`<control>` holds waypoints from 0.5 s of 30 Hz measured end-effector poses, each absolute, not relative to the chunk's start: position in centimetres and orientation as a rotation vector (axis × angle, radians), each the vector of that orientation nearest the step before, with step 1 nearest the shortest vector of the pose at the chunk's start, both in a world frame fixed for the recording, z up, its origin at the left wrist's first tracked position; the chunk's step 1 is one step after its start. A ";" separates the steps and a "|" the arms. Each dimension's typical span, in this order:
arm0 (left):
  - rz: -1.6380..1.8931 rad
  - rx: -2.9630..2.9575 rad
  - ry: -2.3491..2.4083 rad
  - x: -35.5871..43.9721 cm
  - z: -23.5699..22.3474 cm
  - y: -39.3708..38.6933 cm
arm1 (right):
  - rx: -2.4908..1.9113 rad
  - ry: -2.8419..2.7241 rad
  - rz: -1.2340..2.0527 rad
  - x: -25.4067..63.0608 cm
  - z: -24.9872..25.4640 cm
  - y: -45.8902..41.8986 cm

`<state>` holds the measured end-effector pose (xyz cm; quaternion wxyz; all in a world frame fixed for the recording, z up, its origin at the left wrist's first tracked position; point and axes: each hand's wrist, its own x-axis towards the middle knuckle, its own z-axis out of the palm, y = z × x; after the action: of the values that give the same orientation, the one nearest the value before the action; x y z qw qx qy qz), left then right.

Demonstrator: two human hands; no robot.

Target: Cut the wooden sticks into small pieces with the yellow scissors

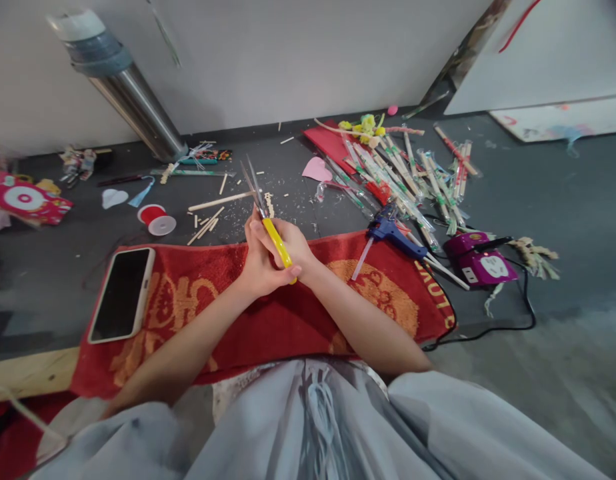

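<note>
My left hand point(261, 265) and my right hand point(291, 241) are pressed together above the towel's far edge. Both are closed around a pair of yellow-handled snips point(277, 241), the left thumb lying against the handle's lower end. The two slim metal blades point away from me, spread in a narrow V. A thin wooden stick point(221, 201) reaches close to the blades from the left; whether it touches them I cannot tell. Short cut stick pieces point(206, 225) and pale crumbs lie around it on the dark surface.
On the red towel point(228, 333) lies a phone point(122, 293). A blue glue gun point(392, 230) rests at its right, near a purple power box point(478, 259) with a black cord. Wrapped sticks point(395, 175) are heaped behind. A thread spool point(155, 219) and steel flask point(143, 110) stand left.
</note>
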<state>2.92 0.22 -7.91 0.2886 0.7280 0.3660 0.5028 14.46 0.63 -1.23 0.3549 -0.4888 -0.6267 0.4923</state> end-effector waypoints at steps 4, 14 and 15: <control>1.398 1.923 0.982 3.0 -8.2 0.6 | -1.248 -1.618 1.253 14.5 -1.0 0.6; 1.388 1.905 1.019 2.9 -8.1 0.9 | -1.238 -1.606 1.246 14.4 -1.3 1.0; 1.394 1.897 1.013 2.9 -8.0 0.9 | -1.239 -1.603 1.245 14.4 -1.3 1.0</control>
<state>2.91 0.91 -8.05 0.2854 0.7093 0.3790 0.5214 14.38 0.96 -1.27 0.3726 -0.4834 -0.6257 0.4859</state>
